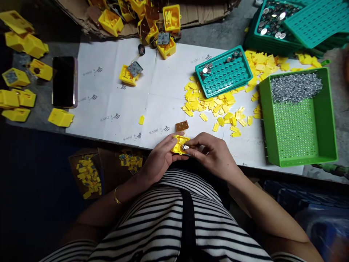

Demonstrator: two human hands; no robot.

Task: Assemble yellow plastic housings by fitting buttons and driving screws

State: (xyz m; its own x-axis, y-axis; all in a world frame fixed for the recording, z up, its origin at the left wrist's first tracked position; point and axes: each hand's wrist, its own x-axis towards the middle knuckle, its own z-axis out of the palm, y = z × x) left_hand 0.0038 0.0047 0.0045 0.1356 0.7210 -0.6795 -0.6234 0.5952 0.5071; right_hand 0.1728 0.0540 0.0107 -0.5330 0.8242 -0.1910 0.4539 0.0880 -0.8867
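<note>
Near the table's front edge, my left hand [161, 157] grips a small yellow plastic housing [178, 145] with its open side up. My right hand [214, 154] pinches a shiny round button cell [185, 147] at the housing's right inner side. A brown circuit board [181, 126] sits just beyond the housing, with thin wires running toward it. Farther back is another yellow housing [127, 75] with a grey board [135, 68] on it and a black round part [141, 50] on a wire.
A teal tray [223, 72] with several button cells rests among loose yellow covers [195, 100]. At the right stands a green basket [300, 160] of screws [296, 87]. A phone [64, 82] and yellow housings lie left. A cardboard box [196, 14] holds more housings at the back.
</note>
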